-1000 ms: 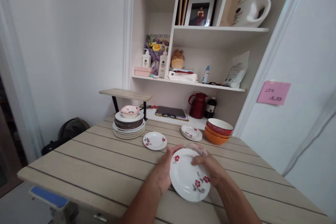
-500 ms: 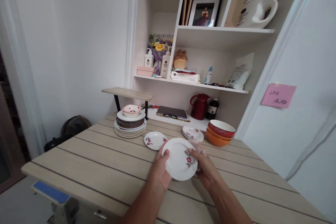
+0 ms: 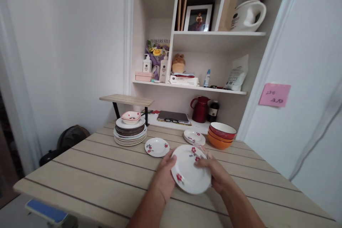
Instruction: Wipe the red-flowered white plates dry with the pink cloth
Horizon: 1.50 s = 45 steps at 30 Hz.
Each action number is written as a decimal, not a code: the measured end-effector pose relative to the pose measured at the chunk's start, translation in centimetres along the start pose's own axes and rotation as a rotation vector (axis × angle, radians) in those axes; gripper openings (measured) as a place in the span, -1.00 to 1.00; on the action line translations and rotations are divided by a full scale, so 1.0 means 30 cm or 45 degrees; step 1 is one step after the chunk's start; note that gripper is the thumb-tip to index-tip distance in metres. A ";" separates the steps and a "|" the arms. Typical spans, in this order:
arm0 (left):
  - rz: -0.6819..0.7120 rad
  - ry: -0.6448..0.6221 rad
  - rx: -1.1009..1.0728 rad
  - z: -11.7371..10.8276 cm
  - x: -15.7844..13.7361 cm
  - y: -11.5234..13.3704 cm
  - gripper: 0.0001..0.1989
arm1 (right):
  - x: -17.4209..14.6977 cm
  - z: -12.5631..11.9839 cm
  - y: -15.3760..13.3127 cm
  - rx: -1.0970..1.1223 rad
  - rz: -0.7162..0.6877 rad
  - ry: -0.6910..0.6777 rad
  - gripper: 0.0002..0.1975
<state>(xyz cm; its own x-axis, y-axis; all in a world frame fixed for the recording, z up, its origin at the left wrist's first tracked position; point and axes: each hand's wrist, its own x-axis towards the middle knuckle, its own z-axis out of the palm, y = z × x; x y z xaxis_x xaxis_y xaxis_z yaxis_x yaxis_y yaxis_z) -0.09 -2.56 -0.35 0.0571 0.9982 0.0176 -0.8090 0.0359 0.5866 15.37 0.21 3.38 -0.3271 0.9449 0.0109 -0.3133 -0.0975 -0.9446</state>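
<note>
Between my hands, above the table, is a white plate (image 3: 188, 176) with red flowers, its face turned up toward me. My left hand (image 3: 166, 172) grips its left rim, thumb on top. My right hand (image 3: 217, 172) is closed on the right side, the thumb pressing the plate's face near the flowers. A pale pinkish cloth (image 3: 207, 152) shows partly behind the right rim at my right hand; most of it is hidden. Beyond my left hand a similar flowered plate (image 3: 157, 147) lies flat on the table. A short stack of small flowered plates (image 3: 194, 137) sits behind the held plate.
Stacked orange and red bowls (image 3: 221, 136) stand at the right back. On the left, a tall stack of plates (image 3: 130, 132) carries a small square bowl (image 3: 131, 117), near a low wooden riser (image 3: 126, 99). A red jug (image 3: 201, 109) and a laptop (image 3: 173, 116) lie behind.
The held plate has turned, so its flowers now show at the top and lower left. Both hands and plate have shifted slightly right and down in view. The camera has also moved.
</note>
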 end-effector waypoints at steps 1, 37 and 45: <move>-0.055 -0.050 0.053 0.002 -0.007 0.000 -0.47 | -0.009 -0.016 -0.013 -0.025 0.030 -0.064 -0.48; -0.129 0.405 -0.143 -0.028 0.019 -0.002 -0.62 | 0.013 -0.086 -0.049 -0.059 -0.713 0.455 -0.44; -0.152 0.208 -0.276 -0.010 0.019 -0.003 -0.55 | 0.050 -0.031 0.048 -1.084 -0.953 0.293 -0.67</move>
<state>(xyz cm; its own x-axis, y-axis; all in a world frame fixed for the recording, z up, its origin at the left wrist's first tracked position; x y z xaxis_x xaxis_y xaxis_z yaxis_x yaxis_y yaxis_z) -0.15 -1.98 -0.64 0.0786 0.9801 -0.1822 -0.9094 0.1454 0.3897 15.26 1.77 1.74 -0.1157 0.7205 0.6837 0.3707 0.6699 -0.6433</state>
